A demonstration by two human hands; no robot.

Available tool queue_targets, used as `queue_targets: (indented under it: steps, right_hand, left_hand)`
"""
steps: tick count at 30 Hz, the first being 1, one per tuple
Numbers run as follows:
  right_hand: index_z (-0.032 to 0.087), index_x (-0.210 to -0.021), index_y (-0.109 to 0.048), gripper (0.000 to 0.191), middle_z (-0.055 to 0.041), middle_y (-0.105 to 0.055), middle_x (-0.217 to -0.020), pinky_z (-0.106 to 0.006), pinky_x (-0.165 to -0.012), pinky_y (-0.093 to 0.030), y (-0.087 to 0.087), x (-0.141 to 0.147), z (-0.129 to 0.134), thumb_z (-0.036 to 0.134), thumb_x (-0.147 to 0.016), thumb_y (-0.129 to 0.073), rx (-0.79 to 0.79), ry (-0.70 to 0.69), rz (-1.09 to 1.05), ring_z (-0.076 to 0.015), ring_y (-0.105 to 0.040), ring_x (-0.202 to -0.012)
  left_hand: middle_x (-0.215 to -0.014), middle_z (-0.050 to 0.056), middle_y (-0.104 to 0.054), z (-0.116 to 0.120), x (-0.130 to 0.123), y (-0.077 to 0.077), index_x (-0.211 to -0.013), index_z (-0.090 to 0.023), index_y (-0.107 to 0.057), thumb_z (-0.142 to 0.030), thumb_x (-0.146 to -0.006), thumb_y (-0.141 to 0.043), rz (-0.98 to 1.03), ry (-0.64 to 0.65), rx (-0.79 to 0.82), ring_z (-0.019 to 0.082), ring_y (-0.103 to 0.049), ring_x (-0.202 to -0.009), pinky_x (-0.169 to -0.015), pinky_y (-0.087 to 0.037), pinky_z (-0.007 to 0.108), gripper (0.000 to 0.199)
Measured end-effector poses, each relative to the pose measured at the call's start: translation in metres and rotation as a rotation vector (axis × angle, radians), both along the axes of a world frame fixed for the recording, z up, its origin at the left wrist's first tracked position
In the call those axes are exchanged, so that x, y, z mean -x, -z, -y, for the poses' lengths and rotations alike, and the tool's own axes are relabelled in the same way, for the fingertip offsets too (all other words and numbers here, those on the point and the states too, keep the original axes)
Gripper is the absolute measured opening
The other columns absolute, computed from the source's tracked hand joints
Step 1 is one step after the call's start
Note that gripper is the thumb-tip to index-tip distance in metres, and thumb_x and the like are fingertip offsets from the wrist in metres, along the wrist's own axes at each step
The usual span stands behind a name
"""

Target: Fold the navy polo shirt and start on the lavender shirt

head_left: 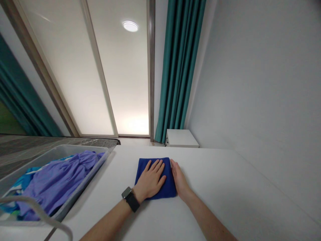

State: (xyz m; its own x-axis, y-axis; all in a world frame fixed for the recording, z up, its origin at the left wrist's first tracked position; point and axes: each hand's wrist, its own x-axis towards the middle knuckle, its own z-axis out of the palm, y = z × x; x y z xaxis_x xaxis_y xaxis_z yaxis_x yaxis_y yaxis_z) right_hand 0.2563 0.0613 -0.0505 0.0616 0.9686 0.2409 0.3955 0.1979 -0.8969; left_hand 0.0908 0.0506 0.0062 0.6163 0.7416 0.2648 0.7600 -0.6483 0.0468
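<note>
The cloth lies on the bench, beneath the left hand, with the right hand along its right edge. Left of the hands, a bin contains garments; beyond them stands a cabinet.

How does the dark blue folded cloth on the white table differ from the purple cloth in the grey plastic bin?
The dark blue folded cloth is a flat, squarish packet; the purple cloth is loose and rumpled. The blue one lies on the white table; the purple one sits in the grey plastic bin. The left hand rests on the blue cloth; neither hand touches the purple one. Both look like plain fabric.
</note>
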Motion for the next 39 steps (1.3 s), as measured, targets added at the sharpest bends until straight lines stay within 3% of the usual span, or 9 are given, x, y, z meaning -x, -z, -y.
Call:
queue_targets:
  steps: [4, 10, 13, 17, 24, 28, 32, 36, 39]
  right_hand:
    - [0.012, -0.148, -0.036, 0.064, -0.0090, -0.034, -0.153, -0.038, -0.114, -0.031, -0.010, -0.011, 0.003, 0.049, -0.099, -0.020, 0.107, 0.037, 0.150, -0.0188, -0.033, -0.140]
    - [0.011, -0.143, -0.045, 0.052, -0.0101, -0.030, -0.155, -0.049, -0.120, -0.010, -0.035, -0.002, 0.024, 0.031, -0.097, -0.029, -0.154, -0.030, 0.728, -0.0228, -0.020, -0.145]
    - [0.011, -0.145, -0.042, 0.055, -0.0117, -0.029, -0.155, -0.049, -0.119, -0.013, -0.036, 0.013, 0.036, 0.037, -0.098, -0.031, -0.148, -0.070, 0.862, -0.0256, -0.020, -0.145]
    - [0.008, -0.147, -0.037, 0.060, -0.0141, -0.028, -0.155, -0.047, -0.117, -0.022, -0.025, 0.022, 0.041, 0.042, -0.098, -0.031, -0.080, -0.089, 0.888, -0.0279, -0.024, -0.144]
    - [0.005, -0.147, -0.035, 0.061, -0.0142, -0.027, -0.155, -0.044, -0.117, -0.023, -0.024, 0.021, 0.041, 0.042, -0.099, -0.027, -0.070, -0.081, 0.930, -0.0271, -0.024, -0.144]
    - [0.007, -0.148, -0.034, 0.061, -0.0128, -0.026, -0.155, -0.044, -0.117, -0.023, -0.026, 0.018, 0.039, 0.043, -0.100, -0.026, -0.087, -0.117, 0.930, -0.0260, -0.023, -0.144]
    - [0.015, -0.149, -0.034, 0.058, -0.0090, -0.028, -0.156, -0.046, -0.117, -0.021, -0.023, 0.008, 0.030, 0.045, -0.102, -0.020, -0.135, -0.160, 0.920, -0.0232, -0.024, -0.144]
    - [0.021, -0.148, -0.037, 0.054, -0.0105, -0.031, -0.155, -0.052, -0.114, -0.022, -0.015, -0.014, 0.013, 0.044, -0.101, -0.023, -0.119, 0.004, 0.939, -0.0260, -0.027, -0.143]
    - [0.017, -0.145, -0.041, 0.054, -0.0160, -0.036, -0.152, -0.056, -0.112, -0.020, -0.015, -0.035, 0.002, 0.043, -0.100, -0.027, -0.125, 0.187, 0.939, -0.0306, -0.030, -0.141]
  left_hand:
    - [-0.152, 0.012, -0.038, -0.005, 0.021, -0.005, -0.145, -0.015, -0.041, -0.044, -0.100, -0.033, -0.022, -0.049, -0.010, 0.025, -0.032, -0.142, -0.117, -0.022, 0.050, 0.054]
    - [-0.151, 0.011, -0.041, -0.006, 0.043, 0.008, -0.142, -0.017, -0.046, -0.039, -0.099, -0.033, -0.008, -0.095, -0.012, 0.024, -0.033, -0.141, -0.116, -0.024, 0.047, 0.050]
    - [-0.152, 0.010, -0.040, -0.007, 0.045, 0.014, -0.143, -0.018, -0.045, -0.035, -0.099, -0.032, -0.006, -0.090, -0.016, 0.023, -0.032, -0.142, -0.116, -0.024, 0.046, 0.049]
    - [-0.152, 0.009, -0.039, -0.008, 0.045, 0.017, -0.144, -0.019, -0.044, -0.037, -0.100, -0.032, 0.006, -0.079, -0.024, 0.023, -0.031, -0.142, -0.116, -0.024, 0.046, 0.049]
    - [-0.152, 0.009, -0.040, -0.007, 0.046, 0.017, -0.145, -0.020, -0.042, -0.040, -0.100, -0.031, 0.043, -0.076, 0.007, 0.021, -0.031, -0.143, -0.117, -0.022, 0.046, 0.050]
    - [-0.150, 0.006, -0.044, -0.022, 0.061, 0.018, -0.141, -0.025, -0.046, -0.041, -0.102, -0.028, 0.114, -0.191, 0.065, 0.021, -0.036, -0.140, -0.115, -0.025, 0.048, 0.046]
    - [-0.137, 0.007, -0.057, -0.045, 0.085, 0.022, -0.133, -0.020, -0.052, -0.035, -0.102, -0.026, 0.227, -0.263, 0.149, 0.020, -0.049, -0.129, -0.110, -0.033, 0.044, 0.044]
    - [-0.111, 0.009, -0.069, -0.049, 0.090, 0.017, -0.111, -0.017, -0.063, -0.035, -0.099, -0.032, 0.304, -0.223, 0.176, 0.022, -0.060, -0.107, -0.097, -0.044, 0.040, 0.038]
    - [-0.098, 0.009, -0.070, -0.037, 0.082, 0.010, -0.101, -0.017, -0.066, -0.035, -0.097, -0.037, 0.299, -0.174, 0.166, 0.024, -0.062, -0.097, -0.090, -0.047, 0.038, 0.034]
